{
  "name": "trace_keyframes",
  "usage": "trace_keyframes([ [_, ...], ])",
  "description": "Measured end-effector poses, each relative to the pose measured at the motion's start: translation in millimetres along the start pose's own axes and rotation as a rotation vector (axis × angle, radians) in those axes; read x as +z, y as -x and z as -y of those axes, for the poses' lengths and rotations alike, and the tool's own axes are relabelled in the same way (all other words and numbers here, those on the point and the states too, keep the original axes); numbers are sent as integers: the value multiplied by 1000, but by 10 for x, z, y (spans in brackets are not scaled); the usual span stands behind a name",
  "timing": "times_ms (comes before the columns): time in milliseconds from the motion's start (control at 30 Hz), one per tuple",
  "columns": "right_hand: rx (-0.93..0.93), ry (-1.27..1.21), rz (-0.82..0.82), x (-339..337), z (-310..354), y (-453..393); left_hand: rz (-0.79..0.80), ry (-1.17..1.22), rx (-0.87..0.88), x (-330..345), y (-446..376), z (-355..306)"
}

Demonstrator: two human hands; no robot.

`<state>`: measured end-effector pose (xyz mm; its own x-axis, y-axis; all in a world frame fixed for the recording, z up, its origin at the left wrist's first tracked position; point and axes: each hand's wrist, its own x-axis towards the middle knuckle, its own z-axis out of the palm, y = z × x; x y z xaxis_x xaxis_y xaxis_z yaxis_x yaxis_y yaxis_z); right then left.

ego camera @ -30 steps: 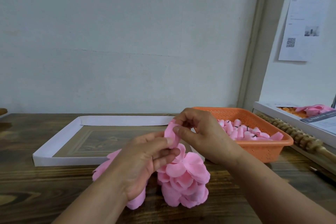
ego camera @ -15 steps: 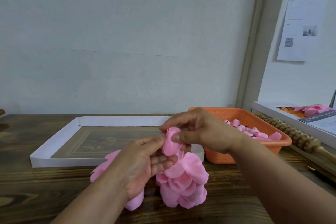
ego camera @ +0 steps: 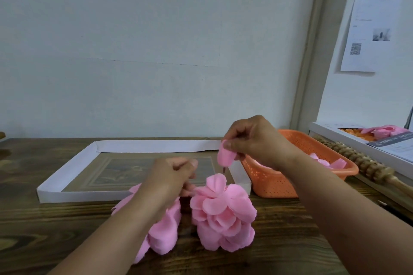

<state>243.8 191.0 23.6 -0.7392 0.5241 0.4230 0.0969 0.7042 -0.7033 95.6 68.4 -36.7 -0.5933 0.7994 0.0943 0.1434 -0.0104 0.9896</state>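
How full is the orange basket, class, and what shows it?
Partly filled: pink petals lie low inside the orange basket, well below its rim.

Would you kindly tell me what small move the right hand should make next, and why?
Probably lower the small pink fabric petal straight down onto the top of the large pink petal cluster: the right hand pinches it just above the cluster, its thin stem pointing down, while the left hand holds the cluster's side.

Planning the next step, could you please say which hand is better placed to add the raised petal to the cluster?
Right: the right hand pinches the petal just above the cluster; the left hand holds that.
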Motion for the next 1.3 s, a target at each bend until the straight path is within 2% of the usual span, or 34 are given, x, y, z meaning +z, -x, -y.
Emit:
trace_keyframes([
  [67, 23, 159, -64, -56, -52, -18, -73, -356, 186, -9, -127, 50],
  [133, 40, 214, -89, -66, -102, -22, -30, -621, 268, 35, -239, 67],
  [233, 61, 218, -102, -47, -172, -11, 113, -798, 211, 176, -379, 54],
  [333, 73, 200, -102, -40, -200, 6, 188, -961, 128, 296, -495, 58],
  [467, 90, 187, -99, -34, -196, 32, 249, -820, 22, 397, -517, 91],
  [667, 102, 185, -113, -70, -180, 80, 170, -619, 90, 421, -513, 93],
  [767, 100, 189, -124, -75, -166, 94, 228, -540, 55, 421, -511, 68],
  [900, 103, 189, -121, -81, -141, 118, 361, -681, 67, 425, -476, 62],
  [1167, 100, 159, -113, -115, -80, 169, 256, -755, 212, 433, -473, 10],
  [1300, 101, 147, -110, -129, -60, 207, 237, -746, 231, 411, -465, -20],
])
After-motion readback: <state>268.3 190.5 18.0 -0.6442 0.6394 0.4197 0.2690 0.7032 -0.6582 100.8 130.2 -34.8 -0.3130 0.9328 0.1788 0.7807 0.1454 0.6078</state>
